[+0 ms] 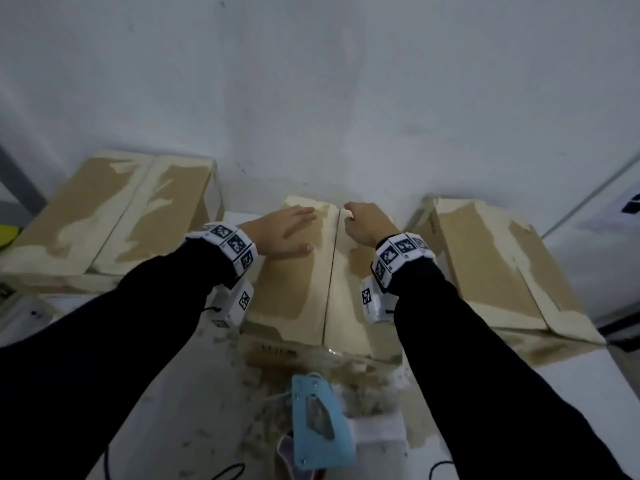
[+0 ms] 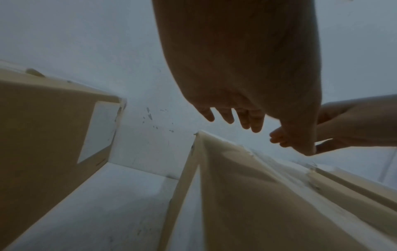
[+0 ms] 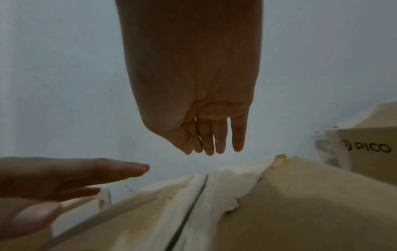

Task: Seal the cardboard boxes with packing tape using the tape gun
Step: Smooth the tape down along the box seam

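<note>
With flat, empty left hand [image 1: 284,233] and loosely curled, empty right hand [image 1: 363,225], press middle box [image 1: 294,292] flaps level, seam [image 1: 330,271] closed, before fetching tape gun [image 1: 320,424].

Head view looks down and forward from above both forearms onto the tan cardboard middle box [image 1: 294,278] on the white desk [image 1: 180,403], both wrist views low, close under each palm, facing the pale wall [image 2: 86,42], all three share the box's centre seam [image 3: 193,200]
</note>
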